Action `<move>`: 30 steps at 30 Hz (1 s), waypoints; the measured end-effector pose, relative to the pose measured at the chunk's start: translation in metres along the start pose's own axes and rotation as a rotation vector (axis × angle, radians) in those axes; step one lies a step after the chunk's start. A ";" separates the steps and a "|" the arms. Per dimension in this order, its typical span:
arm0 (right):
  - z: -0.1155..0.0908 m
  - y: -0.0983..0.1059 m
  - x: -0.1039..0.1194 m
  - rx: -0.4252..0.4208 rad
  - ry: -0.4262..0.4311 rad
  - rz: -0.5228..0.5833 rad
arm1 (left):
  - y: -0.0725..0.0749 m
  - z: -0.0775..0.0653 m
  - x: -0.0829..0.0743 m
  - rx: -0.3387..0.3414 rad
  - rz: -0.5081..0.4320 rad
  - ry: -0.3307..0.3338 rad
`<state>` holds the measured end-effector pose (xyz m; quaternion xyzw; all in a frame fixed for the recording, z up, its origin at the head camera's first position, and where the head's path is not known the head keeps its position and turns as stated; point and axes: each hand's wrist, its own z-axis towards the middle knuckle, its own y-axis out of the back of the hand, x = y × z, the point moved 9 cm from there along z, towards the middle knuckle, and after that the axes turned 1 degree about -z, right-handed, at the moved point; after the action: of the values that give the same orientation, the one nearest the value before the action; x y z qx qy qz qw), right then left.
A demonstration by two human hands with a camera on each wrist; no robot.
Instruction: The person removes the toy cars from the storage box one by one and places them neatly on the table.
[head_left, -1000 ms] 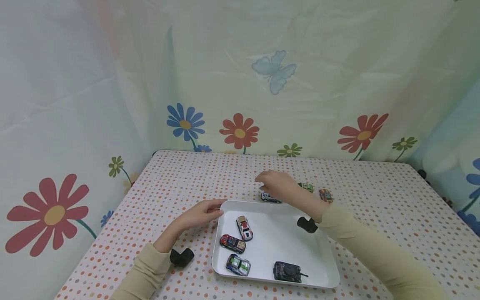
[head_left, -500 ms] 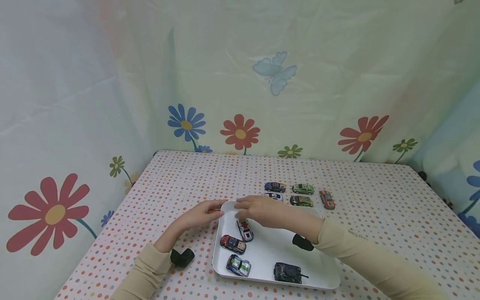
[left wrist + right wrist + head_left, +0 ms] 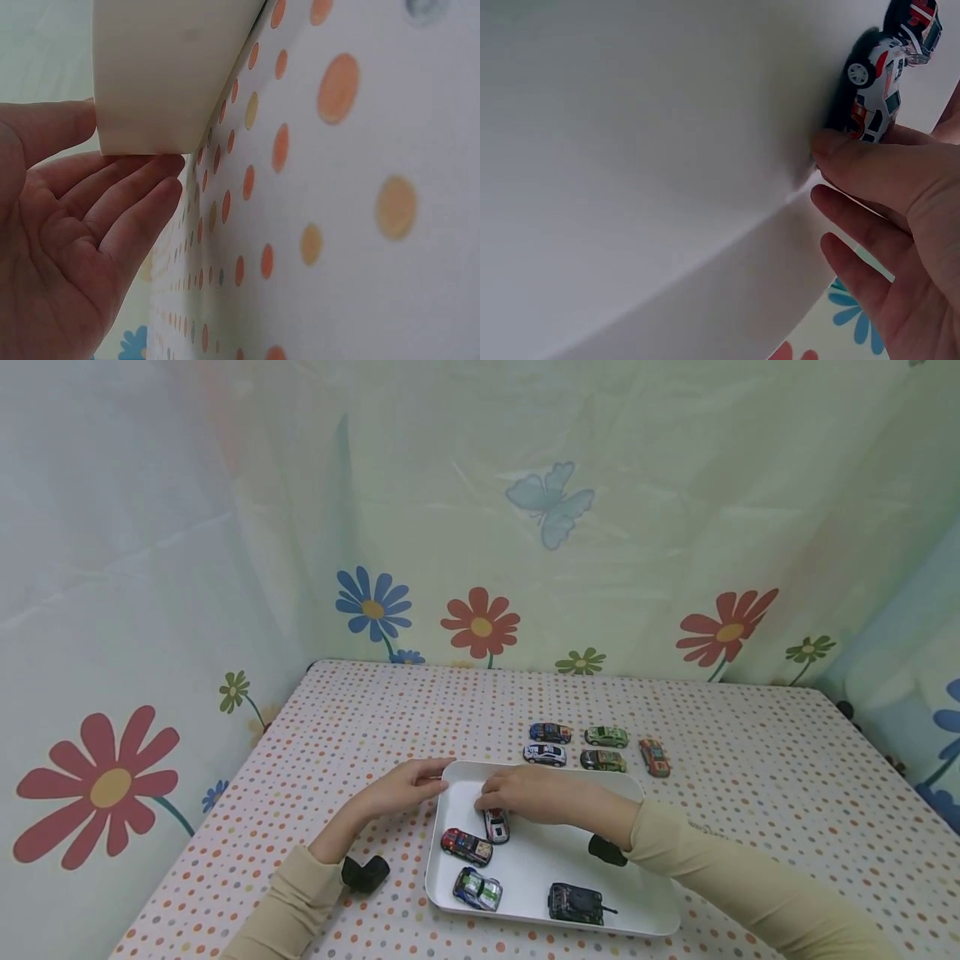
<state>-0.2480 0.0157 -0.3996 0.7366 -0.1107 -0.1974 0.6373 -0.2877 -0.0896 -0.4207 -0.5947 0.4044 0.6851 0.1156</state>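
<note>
In the head view my right hand (image 3: 528, 792) reaches into the white tray (image 3: 525, 893) and pinches the rear end of a white-and-red toy car (image 3: 496, 827). The right wrist view shows thumb and finger on the car (image 3: 876, 101), its wheels close to the tray floor. My left hand (image 3: 401, 787) rests against the tray's far left corner; in the left wrist view its fairly straight fingers (image 3: 142, 202) touch the tray wall (image 3: 165, 75). A red-and-dark toy car (image 3: 467, 847) and a silver-green toy car (image 3: 477, 890) lie nearby in the tray.
A dark toy tank (image 3: 576, 904) stands at the tray's near side. Beyond the tray, on the dotted tablecloth (image 3: 390, 718), several toy cars stand grouped, among them a white one (image 3: 544, 754), a green one (image 3: 606, 737) and an orange one (image 3: 655, 758).
My right hand has come back from the toy cars behind the tray, down into the tray, and now pinches the white-and-red toy car. The left hand stays at the corner.
</note>
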 end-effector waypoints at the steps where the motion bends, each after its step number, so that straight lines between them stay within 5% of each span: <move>1: -0.001 0.000 -0.001 -0.011 -0.002 -0.003 | 0.000 0.000 0.000 -0.002 0.002 0.000; 12: -0.017 0.003 -0.007 -0.070 -0.014 -0.045 | 0.001 0.001 0.000 -0.019 0.018 0.004; 24: -0.039 0.003 -0.023 -0.004 -0.177 0.329 | 0.001 0.000 0.002 -0.027 0.025 0.002; 30: -0.045 0.010 -0.025 -0.044 -0.183 0.408 | 0.001 0.000 0.002 -0.024 0.022 0.006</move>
<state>-0.2503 0.0643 -0.3810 0.6640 -0.3104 -0.1330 0.6671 -0.2886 -0.0912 -0.4224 -0.5937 0.4030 0.6894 0.0997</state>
